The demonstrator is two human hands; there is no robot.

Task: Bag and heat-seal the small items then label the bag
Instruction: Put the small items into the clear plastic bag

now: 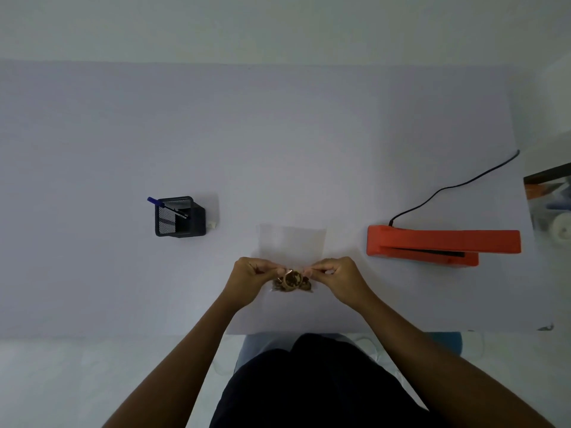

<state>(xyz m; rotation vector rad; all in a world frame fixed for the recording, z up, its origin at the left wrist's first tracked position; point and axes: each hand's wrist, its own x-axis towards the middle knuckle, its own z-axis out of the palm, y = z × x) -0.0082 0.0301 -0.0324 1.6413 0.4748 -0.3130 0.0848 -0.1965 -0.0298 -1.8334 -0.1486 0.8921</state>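
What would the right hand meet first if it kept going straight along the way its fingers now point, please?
The right hand points leftward at the small items it pinches; beyond them it would likely meet the left hand first, though depth is uncertain.

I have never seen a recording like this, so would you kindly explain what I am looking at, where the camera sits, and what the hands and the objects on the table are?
There is no robot here: a person wears a camera on the head, so the one picture looks down at their own arms. The left hand and right hand pinch a cluster of small brownish items between them; what the items are is too small to tell. Just beyond them a clear plastic bag lies flat on the white table. To the right sits an orange heat sealer with a black cord. To the left stands a black mesh pen holder with a blue pen.
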